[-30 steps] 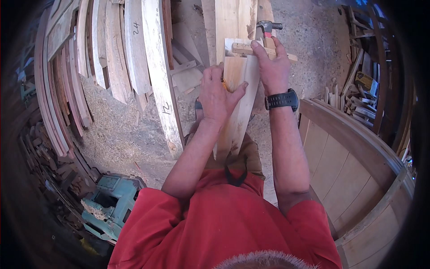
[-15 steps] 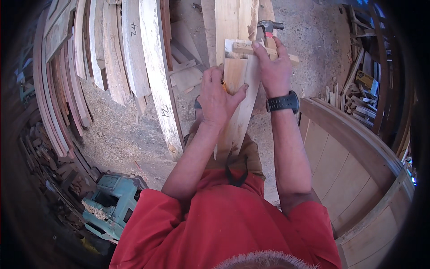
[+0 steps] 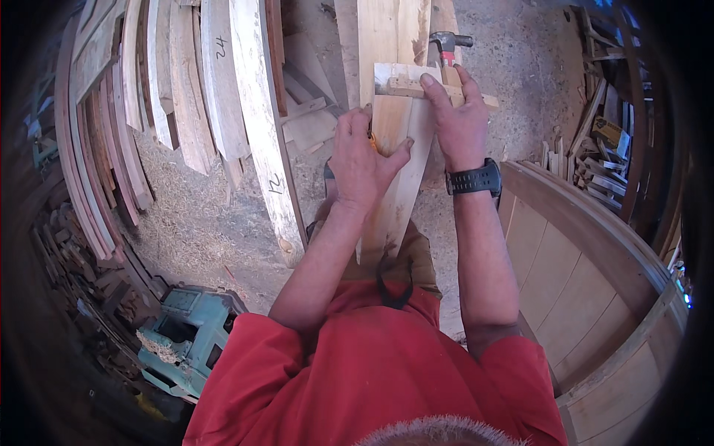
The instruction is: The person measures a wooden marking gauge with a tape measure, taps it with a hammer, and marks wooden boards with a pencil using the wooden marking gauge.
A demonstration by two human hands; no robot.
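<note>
The right hand [image 3: 461, 123] pinches a wooden crosspiece [image 3: 406, 88] over the board [image 3: 389, 119], upper centre; the left hand [image 3: 361, 162] curls at the board's left edge, thumb spread, its grip hard to tell. Best press the crosspiece flat, board steady.

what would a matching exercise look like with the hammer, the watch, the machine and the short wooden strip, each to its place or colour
Things:
1. Hammer
2. Watch
3. Machine
4. Short wooden strip

Places and colours:
A. Black, on the wrist of the right hand
B. Between the right hand's thumb and fingers
C. Dark-headed, just beyond the right hand
D. Teal, in the lower left of the picture

Pairs: 1-C, 2-A, 3-D, 4-B
</note>
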